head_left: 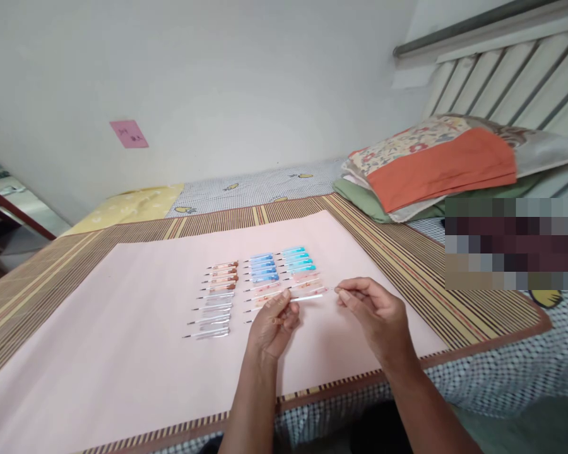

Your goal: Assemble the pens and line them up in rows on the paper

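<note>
Several small pens lie in three neat columns on a pale pink sheet: brown and clear ones at left, blue and pink ones in the middle, turquoise and pink ones at right. My left hand pinches a clear-pink pen near its tip end. My right hand pinches the other end of the same pen, just right of the columns.
The pink sheet lies on a striped woven mat over a bed with checked bedding. Folded pillows and cloths are stacked at the right. A pink note is stuck on the white wall.
</note>
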Demonstrator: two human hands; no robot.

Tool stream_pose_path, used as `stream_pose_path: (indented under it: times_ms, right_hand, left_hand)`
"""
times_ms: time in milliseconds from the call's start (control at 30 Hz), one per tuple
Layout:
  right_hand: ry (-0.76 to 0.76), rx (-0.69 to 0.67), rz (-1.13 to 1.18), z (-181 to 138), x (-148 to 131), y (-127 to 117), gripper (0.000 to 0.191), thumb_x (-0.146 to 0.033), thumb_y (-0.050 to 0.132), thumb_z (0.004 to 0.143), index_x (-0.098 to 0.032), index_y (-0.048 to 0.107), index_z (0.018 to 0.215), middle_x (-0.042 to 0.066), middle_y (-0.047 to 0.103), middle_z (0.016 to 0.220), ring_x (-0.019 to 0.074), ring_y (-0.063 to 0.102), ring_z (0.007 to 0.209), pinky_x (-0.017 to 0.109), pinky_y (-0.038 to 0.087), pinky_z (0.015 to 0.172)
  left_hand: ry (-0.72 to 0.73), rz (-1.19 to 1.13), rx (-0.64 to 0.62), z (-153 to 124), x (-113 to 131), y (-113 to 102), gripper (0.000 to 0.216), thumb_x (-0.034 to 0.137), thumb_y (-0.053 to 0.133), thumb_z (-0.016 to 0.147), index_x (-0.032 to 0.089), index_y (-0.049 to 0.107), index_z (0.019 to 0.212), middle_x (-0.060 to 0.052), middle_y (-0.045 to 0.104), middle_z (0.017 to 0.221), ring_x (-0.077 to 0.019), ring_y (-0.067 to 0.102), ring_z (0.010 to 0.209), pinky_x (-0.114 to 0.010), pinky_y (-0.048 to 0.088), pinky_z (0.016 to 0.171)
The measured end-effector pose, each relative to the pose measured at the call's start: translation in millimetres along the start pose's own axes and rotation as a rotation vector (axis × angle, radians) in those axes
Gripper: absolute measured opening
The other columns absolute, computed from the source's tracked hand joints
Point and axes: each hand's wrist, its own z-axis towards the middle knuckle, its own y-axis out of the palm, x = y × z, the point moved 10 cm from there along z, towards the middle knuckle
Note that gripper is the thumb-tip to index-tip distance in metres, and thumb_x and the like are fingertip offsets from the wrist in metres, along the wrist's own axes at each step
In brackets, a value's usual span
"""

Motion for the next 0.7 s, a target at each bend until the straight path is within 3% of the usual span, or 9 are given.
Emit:
stream_pose_path:
  times_ms: [167,267,700]
  right_hand:
    - [-0.19,-0.062,-0.081,-8,-20,14,0.009,-0.03,0.069,0.089,-0.023,0.072,0.091,0.004,0.071,0.095,0.0207,0.067,0.093,0.033,0.054,0.085]
    - [-0.256,-0.068,-0.14,-10,-22,19,0.005,-0.027,0.067,0.091,-0.024,0.071,0.091,0.004,0.07,0.097,0.0207,0.067,0.096,0.034,0.053,0.089]
    - [-0.232,-0.053,-0.187,-11,-20,19,0.004,-0.025,0.066,0.091,-0.023,0.069,0.09,0.002,0.07,0.094,0.0192,0.067,0.091,0.034,0.053,0.085]
  left_hand:
    - [-0.006,0.04,0.002,0,-4,2,0.045,0.045,0.092,0.065,0.013,0.059,0.066,0.0,0.064,0.059,-0.0021,0.033,0.041,-0.019,0.027,0.047]
    - [-0.021,0.063,0.001,-1,-7,4,0.048,0.047,0.092,0.064,0.013,0.058,0.065,0.0,0.064,0.058,-0.0017,0.032,0.04,-0.019,0.028,0.047]
    - [0.011,0.106,-0.024,-2,-2,11,0.046,0.045,0.09,0.067,0.014,0.056,0.067,-0.001,0.065,0.058,-0.001,0.032,0.038,-0.019,0.022,0.045]
